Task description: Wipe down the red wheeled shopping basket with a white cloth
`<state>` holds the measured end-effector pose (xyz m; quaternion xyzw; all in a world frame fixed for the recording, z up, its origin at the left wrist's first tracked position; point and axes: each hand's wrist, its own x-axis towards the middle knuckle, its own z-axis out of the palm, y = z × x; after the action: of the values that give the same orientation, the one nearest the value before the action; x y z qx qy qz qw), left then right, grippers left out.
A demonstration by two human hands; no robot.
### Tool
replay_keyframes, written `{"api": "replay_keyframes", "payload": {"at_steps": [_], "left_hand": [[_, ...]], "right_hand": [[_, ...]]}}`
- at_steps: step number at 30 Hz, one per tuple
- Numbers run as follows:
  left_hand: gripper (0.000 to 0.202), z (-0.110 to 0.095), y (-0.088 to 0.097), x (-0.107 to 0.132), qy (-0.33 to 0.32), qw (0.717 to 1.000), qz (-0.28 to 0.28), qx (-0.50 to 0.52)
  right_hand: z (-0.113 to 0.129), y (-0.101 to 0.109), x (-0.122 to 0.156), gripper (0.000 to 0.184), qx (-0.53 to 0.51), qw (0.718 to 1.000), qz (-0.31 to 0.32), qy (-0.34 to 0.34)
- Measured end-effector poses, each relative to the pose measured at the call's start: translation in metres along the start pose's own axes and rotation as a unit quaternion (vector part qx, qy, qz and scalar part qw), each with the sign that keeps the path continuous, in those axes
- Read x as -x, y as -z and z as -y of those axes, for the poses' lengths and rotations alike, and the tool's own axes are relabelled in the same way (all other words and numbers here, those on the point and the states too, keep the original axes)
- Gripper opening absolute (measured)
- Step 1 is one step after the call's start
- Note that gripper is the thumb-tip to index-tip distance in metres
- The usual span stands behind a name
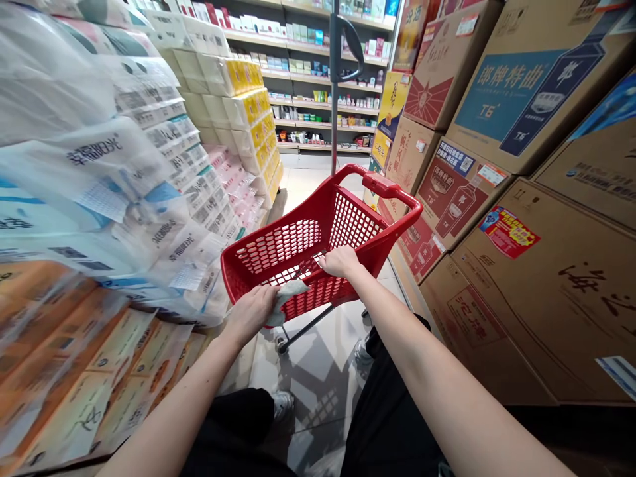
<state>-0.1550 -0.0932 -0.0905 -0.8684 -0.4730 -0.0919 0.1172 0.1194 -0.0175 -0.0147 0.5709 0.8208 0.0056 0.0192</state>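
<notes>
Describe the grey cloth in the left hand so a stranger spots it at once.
Between stacked tissue packs and cardboard cartons stands a red mesh shopping cart. At its near rim, the left hand holds a crumpled grey cloth. No other cloth shows on the mesh.

Tiled floor (313, 358) under red wheeled shopping cart (293, 248); stacked liquor cartons (546, 311) right, plastic-wrapped tissue packs (149, 172) left; far shelves (318, 101) lined with boxed goods (303, 66).

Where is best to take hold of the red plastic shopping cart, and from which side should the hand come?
Take the top rim of the red plastic shopping cart on its near edge, from above, like the right hand. The rim runs as a solid band over the thin mesh walls, so fingers can probably curl over it.
</notes>
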Motion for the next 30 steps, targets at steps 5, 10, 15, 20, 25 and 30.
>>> {"api": "replay_keyframes", "payload": {"at_steps": [5,10,15,20,25,30], "left_hand": [[0.03,-0.011,0.0,-0.009,0.042,0.998,0.011,-0.046],[0.029,-0.012,0.003,-0.001,0.01,0.998,-0.027,-0.047],[0.042,0.007,-0.002,0.03,-0.008,0.999,-0.046,-0.024],[0.036,0.015,-0.009,0.04,0.029,0.997,-0.057,-0.049],[0.03,0.01,0.0,0.023,0.023,0.996,-0.037,-0.084],[0.043,0.005,0.007,0.008,0.046,0.997,-0.009,-0.057]], "right_hand": [[-0.003,-0.003,-0.001,0.055,-0.006,1.0,-0.009,-0.003],[-0.008,-0.008,-0.004,0.056,-0.009,1.0,-0.027,0.003],[-0.008,-0.012,-0.007,0.056,-0.01,1.0,-0.028,0.005],[-0.003,-0.012,-0.008,0.057,-0.007,0.999,-0.037,0.01],[-0.001,-0.009,-0.006,0.056,-0.006,1.0,-0.03,0.007],[-0.003,-0.006,-0.001,0.054,-0.011,1.0,-0.027,0.003]]}}
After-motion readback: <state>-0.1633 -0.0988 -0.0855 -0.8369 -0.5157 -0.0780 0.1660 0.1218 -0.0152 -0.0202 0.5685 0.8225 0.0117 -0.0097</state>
